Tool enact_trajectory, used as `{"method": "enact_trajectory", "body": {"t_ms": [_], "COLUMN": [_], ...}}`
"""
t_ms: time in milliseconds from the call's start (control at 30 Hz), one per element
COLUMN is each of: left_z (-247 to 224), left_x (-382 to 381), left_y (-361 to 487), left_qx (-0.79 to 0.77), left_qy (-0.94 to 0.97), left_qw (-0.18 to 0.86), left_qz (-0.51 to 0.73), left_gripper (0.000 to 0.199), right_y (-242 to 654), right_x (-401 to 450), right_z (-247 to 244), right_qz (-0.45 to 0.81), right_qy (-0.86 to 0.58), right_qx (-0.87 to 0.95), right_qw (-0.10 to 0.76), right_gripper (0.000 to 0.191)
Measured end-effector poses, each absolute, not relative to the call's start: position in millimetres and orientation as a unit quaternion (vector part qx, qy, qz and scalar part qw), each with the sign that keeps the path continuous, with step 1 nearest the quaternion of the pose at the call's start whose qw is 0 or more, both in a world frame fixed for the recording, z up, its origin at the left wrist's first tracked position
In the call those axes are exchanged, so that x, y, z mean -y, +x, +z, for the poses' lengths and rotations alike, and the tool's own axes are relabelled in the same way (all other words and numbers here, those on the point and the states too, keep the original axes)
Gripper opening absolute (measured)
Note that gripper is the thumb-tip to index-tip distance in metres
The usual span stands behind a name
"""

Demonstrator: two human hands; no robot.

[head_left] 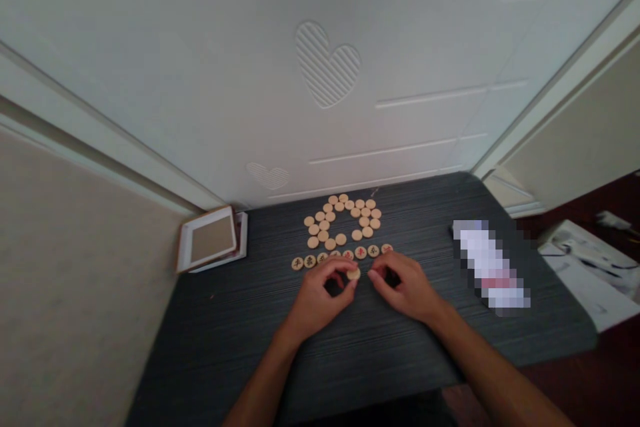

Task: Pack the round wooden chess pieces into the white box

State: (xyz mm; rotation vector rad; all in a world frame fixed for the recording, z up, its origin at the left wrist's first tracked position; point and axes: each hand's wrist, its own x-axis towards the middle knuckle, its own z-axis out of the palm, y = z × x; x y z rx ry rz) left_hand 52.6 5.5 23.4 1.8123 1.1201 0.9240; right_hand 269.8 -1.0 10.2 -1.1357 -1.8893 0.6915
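Two bare forearms are extended forward from the bottom edge of the frame, converging toward the centre. The left hand (320, 293) is held palm down, its fingers curled inward and the thumb and forefinger pinched together at the tips. The right hand (407, 287) is set just beside it, knuckles raised, fingers bent in a loose claw. The fingertips of the two hands are kept near each other, not touching.

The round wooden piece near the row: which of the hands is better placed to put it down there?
Probably the left hand: its fingertips already pinch the wooden piece, just below the row of marked pieces. The right hand is beside it, holding nothing visible.
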Motion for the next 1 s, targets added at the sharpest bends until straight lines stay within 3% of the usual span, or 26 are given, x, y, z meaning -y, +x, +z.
{"method": "enact_trajectory", "body": {"t_ms": [100, 333, 500, 700, 1000], "left_z": [16.9, 15.9, 13.1, 11.9, 19.5], "left_x": [-4.0, -2.9, -1.8, 2.0, 2.6], "left_y": [50.0, 48.1, 47.9, 51.5, 52.4], "left_qx": [-0.437, -0.444, -0.463, -0.463, -0.464], "left_qy": [0.709, 0.676, 0.658, 0.686, 0.719], "left_qw": [0.417, 0.466, 0.481, 0.457, 0.424], "left_qz": [0.363, 0.359, 0.348, 0.325, 0.296], "left_gripper": [0.021, 0.022, 0.018, 0.014, 0.017], "right_y": [263.4, 259.9, 258.1, 257.4, 260.1], "right_x": [2.7, 3.5, 3.8, 3.6, 3.1], "right_z": [7.4, 5.2, -0.9, -0.7, 0.0], "right_qz": [0.296, 0.298, 0.294, 0.258, 0.277], "right_qy": [-0.44, -0.396, -0.388, -0.413, -0.439], "right_qx": [0.762, 0.792, 0.805, 0.818, 0.805], "right_qw": [0.373, 0.358, 0.341, 0.307, 0.288], "right_gripper": [0.004, 0.034, 0.03, 0.002, 0.024]}}
